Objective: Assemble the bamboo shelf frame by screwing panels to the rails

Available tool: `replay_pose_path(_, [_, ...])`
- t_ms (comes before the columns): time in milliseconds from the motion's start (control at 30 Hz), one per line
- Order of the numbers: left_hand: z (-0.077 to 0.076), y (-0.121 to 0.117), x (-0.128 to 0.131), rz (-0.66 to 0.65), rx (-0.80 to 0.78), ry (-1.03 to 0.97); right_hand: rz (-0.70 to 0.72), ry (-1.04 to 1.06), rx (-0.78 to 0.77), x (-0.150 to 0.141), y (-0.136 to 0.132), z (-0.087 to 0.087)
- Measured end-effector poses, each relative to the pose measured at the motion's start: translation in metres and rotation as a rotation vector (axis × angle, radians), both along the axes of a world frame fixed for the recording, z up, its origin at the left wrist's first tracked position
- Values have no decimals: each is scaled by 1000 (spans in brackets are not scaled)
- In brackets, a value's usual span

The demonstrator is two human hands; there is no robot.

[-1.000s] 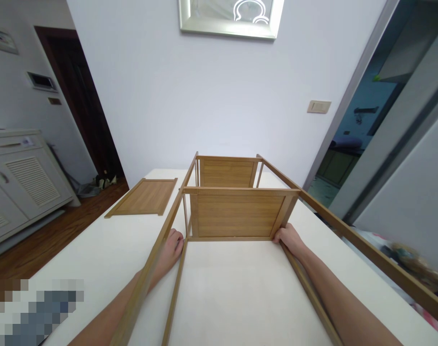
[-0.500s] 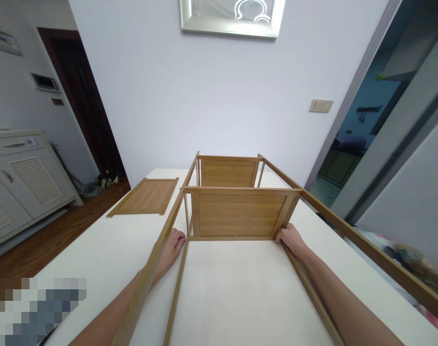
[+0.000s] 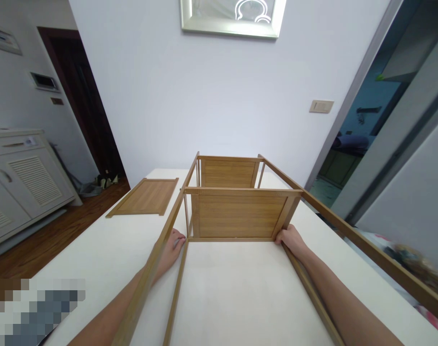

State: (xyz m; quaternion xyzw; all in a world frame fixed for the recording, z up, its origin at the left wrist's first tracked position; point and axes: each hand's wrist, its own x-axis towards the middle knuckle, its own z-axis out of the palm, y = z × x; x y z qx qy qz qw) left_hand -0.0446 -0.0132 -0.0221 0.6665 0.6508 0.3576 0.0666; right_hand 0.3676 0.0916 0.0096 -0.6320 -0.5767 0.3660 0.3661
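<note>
**White table, pale wall, wooden frame between two hands**

Ahead of me, a pale wall [image 3: 240,96] carries a light switch [image 3: 322,106] and a silver-edged picture [image 3: 229,30]. A cabinet [image 3: 35,168] stands off to the left; the mark on its drawer is too small for me to read. The wooden frame [image 3: 240,191] rests on the white table [image 3: 240,293], with two panels across it. My right hand [image 3: 290,238] is closed on its lower right corner. My left hand [image 3: 172,244] is at the lower left corner, fingers bent; I can't tell whether it grips. A separate wooden panel [image 3: 145,197] lies flat to the left.
</note>
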Motion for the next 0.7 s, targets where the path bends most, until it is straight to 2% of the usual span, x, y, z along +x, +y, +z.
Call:
replay_pose_path(233, [3,3,-1,-31,-13,9,20,25,-5,1,1,-2])
replay_pose_path(533, [-2,5,-5,14,-11,-20,12,22,4,-1,0,-1])
replay_pose_path(700, [0,3,-2,-26,-5,7,-1,9,14,-2,-2,1])
